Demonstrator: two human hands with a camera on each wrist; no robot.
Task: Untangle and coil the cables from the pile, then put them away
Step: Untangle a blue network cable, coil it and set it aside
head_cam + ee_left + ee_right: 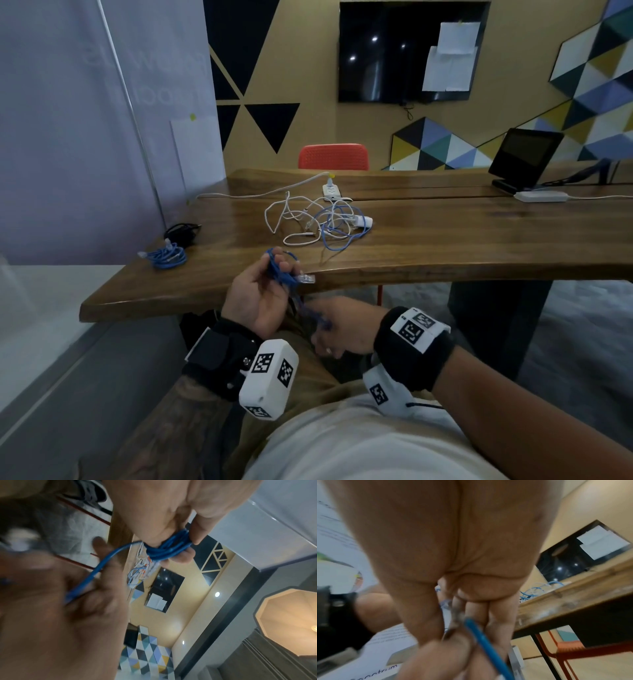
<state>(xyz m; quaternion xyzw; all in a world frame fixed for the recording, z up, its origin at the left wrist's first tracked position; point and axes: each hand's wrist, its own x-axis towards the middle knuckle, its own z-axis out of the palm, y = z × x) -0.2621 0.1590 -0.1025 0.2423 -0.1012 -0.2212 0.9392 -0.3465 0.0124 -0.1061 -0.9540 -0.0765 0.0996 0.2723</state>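
My left hand (263, 287) grips a small coil of blue network cable (279, 270) at the table's near edge, with a clear plug (306, 279) sticking out to the right. In the left wrist view the coil (169, 549) is wrapped around the fingers. The cable's free end (96, 572) runs down to my right hand (337, 330), which pinches it below the table edge; its fingers (453, 649) close on the blue strand (482, 641). A tangled pile of white and light-blue cables (318, 222) lies mid-table.
A coiled blue cable (167, 256) and a black coiled cable (181, 232) lie at the table's left end. A white power strip (331, 190) sits behind the pile, a tablet on a stand (525, 157) and a white adapter (541, 196) at the right. An orange chair (333, 156) stands beyond the table.
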